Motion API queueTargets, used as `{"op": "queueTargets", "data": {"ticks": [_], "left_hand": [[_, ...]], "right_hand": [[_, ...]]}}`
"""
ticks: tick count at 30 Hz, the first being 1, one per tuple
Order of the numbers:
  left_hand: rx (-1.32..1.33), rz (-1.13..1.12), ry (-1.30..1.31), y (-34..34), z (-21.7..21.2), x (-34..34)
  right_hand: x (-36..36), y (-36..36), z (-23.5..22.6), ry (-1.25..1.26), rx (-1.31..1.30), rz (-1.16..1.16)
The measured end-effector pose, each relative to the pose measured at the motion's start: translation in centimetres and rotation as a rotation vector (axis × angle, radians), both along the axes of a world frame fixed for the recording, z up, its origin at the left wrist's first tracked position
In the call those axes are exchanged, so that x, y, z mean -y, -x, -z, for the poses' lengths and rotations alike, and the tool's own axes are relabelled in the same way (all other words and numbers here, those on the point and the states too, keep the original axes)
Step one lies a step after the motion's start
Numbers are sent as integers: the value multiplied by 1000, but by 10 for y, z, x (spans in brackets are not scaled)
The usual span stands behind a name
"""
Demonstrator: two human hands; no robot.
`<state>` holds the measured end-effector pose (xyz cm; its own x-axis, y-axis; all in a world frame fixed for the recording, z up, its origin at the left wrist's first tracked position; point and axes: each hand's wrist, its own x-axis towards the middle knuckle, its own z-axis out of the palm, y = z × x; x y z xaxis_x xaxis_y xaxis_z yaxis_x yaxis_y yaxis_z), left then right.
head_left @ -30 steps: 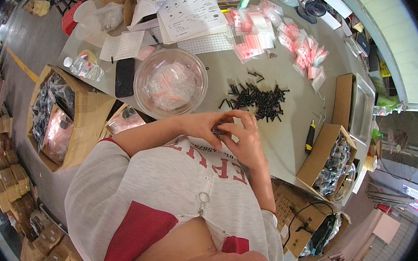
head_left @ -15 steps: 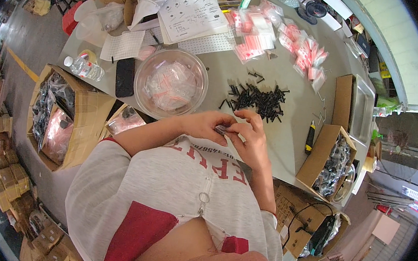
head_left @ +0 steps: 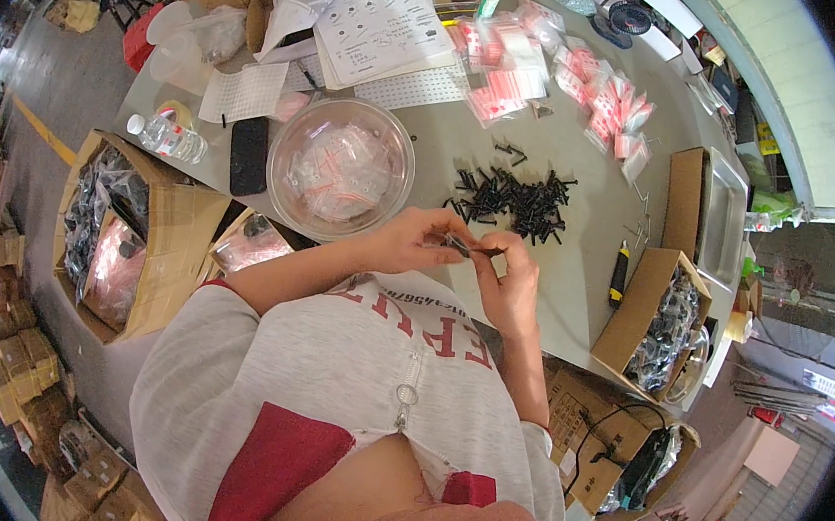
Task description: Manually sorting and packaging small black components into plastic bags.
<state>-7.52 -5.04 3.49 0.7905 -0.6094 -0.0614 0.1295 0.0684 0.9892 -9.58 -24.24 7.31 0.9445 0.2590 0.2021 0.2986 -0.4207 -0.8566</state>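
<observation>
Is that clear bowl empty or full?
Partly filled: red-lined plastic bags lie in the bowl, with bare wall showing around them.

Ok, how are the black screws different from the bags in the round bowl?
The black screws look slim and dark; the bags are see-through with pinkish-red marks. The screws lie loose on the table; the bags sit in the round bowl. Both lie in heaps.

Free tabletop (head_left: 584, 287) between screws (head_left: 514, 202) and knife (head_left: 619, 275)
</observation>
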Motion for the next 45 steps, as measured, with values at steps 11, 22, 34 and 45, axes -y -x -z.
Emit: {"op": "queueTargets", "data": {"ticks": [11, 22, 34, 45], "left_hand": [[592, -198, -275, 1, -4, 2], [536, -185, -318, 9, -2, 8], [572, -265, -805, -31, 90, -77], [545, -197, -925, -33, 131, -107]], "right_hand": [[1, 0, 2, 121, 23, -59], [0, 10, 22, 209, 53, -22], [165, 4, 62, 312, 15, 964], [114, -16, 129, 332, -158, 498]]}}
